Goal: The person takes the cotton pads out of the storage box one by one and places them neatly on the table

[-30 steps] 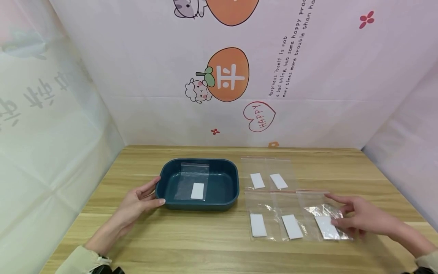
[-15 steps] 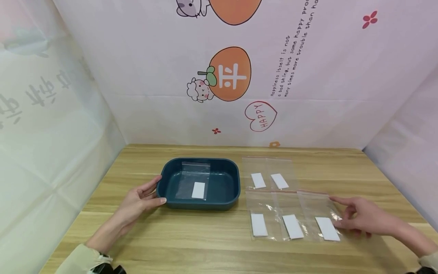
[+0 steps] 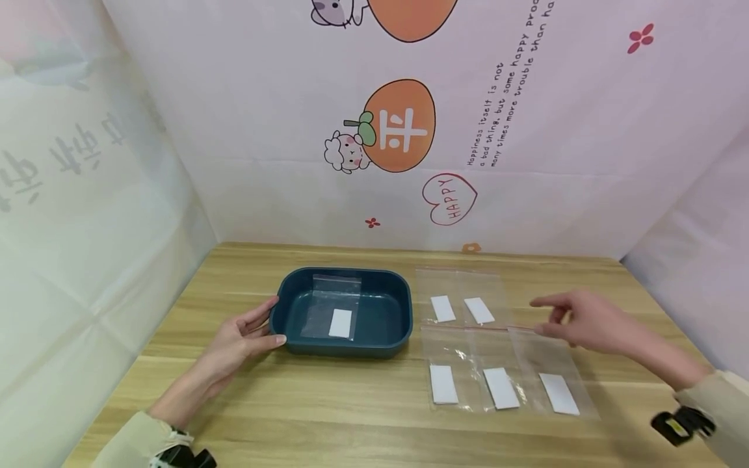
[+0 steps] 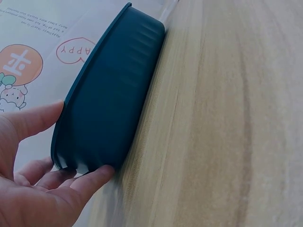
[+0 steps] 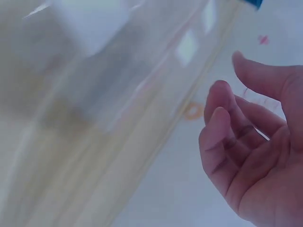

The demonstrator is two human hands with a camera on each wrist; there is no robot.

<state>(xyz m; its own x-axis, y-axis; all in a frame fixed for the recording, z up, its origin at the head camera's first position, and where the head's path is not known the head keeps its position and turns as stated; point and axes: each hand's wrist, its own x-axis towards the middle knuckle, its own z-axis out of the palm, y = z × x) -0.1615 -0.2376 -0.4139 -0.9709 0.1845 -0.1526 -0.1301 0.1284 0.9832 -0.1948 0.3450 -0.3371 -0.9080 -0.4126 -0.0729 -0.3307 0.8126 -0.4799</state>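
My left hand (image 3: 231,351) holds the left end of a dark teal plastic box (image 3: 383,318), thumb and fingers spread around its corners. In the left wrist view, the thumb touches the rim of the box (image 4: 102,94). Inside lies a clear zip bag (image 3: 318,318) with a white rectangular piece. My right hand (image 3: 591,322), fingers loosely bent, hovers above the upper edge of the rightmost front zip bag (image 3: 558,393). In the right wrist view the right hand (image 5: 255,137) holds nothing. This bag also contains a white piece.
Two more zip bags (image 3: 443,309) lie in a back row right of the box, and others (image 3: 443,385) in a front row, each with a white piece. A printed cloth (image 3: 281,195) hangs behind the wooden table (image 3: 328,409).
My right hand has left the right edge of the rightmost front bag and moved up and left, towards its zip edge. The left hand keeps its place on the box.
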